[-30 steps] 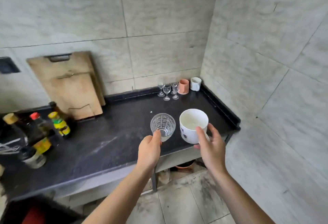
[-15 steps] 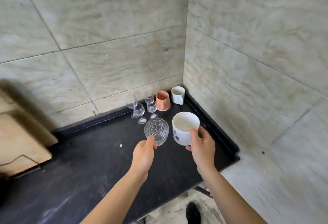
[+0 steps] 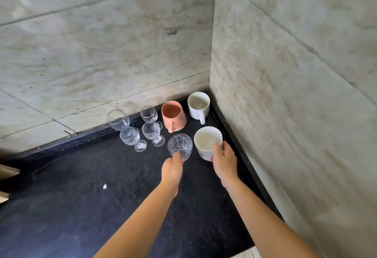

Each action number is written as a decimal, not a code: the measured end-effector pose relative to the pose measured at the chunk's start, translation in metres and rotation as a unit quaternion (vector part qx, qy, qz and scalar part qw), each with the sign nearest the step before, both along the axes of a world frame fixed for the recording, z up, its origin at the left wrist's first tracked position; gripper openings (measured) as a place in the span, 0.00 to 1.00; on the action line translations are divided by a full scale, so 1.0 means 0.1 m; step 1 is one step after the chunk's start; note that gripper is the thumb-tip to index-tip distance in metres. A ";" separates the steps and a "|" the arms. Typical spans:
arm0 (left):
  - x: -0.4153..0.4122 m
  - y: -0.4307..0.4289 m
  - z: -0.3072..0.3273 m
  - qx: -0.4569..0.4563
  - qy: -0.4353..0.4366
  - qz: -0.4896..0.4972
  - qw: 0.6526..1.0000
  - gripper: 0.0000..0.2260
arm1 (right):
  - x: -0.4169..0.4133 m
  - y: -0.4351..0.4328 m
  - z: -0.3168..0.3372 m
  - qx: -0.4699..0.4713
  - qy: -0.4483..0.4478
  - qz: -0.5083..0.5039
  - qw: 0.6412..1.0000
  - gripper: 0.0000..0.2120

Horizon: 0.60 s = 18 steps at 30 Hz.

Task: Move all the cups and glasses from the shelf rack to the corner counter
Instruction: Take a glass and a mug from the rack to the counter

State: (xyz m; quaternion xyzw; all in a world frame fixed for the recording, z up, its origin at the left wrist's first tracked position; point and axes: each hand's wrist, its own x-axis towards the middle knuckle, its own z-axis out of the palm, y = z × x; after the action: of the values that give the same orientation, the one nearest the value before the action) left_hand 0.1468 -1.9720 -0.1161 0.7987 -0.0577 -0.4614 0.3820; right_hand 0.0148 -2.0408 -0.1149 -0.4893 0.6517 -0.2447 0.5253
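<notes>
Both hands now reach deeper into the black counter [image 3: 102,206] corner: left hand [image 3: 172,169] grasping a clear patterned glass tumbler [image 3: 180,146], right hand [image 3: 224,162] clasping a white ceramic mug [image 3: 207,141] beside it.

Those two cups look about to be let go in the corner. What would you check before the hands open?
1. Patterned glass tumbler upright in left hand: ok.
2. White mug upright in right hand: ok.
3. Both bottoms resting on the black counter: cannot tell.
4. Gap between tumbler and the nearest stemmed glass: ok.
5. Clear of the pink cup and the white mug in the corner: ok.
</notes>
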 end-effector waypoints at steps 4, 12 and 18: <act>0.04 -0.25 -0.21 0.006 0.004 0.025 1.000 0.13 | 0.14 -0.18 -0.24 0.020 -0.009 -0.027 0.999 0.12; 0.09 -0.50 -0.38 -0.019 -0.006 -0.013 1.000 0.16 | 0.21 -0.40 -0.41 0.016 -0.027 -0.026 0.999 0.11; 0.11 -0.53 -0.35 -0.039 -0.033 -0.058 0.997 0.23 | 0.14 -0.50 -0.50 0.022 -0.031 -0.007 0.999 0.16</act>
State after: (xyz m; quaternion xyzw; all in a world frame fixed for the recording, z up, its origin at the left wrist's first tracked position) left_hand 0.1579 -2.0247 -0.1507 0.7934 -0.1343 -0.4536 0.3831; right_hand 0.0287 -2.0912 -0.1644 -0.4654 0.6437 -0.2491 0.5540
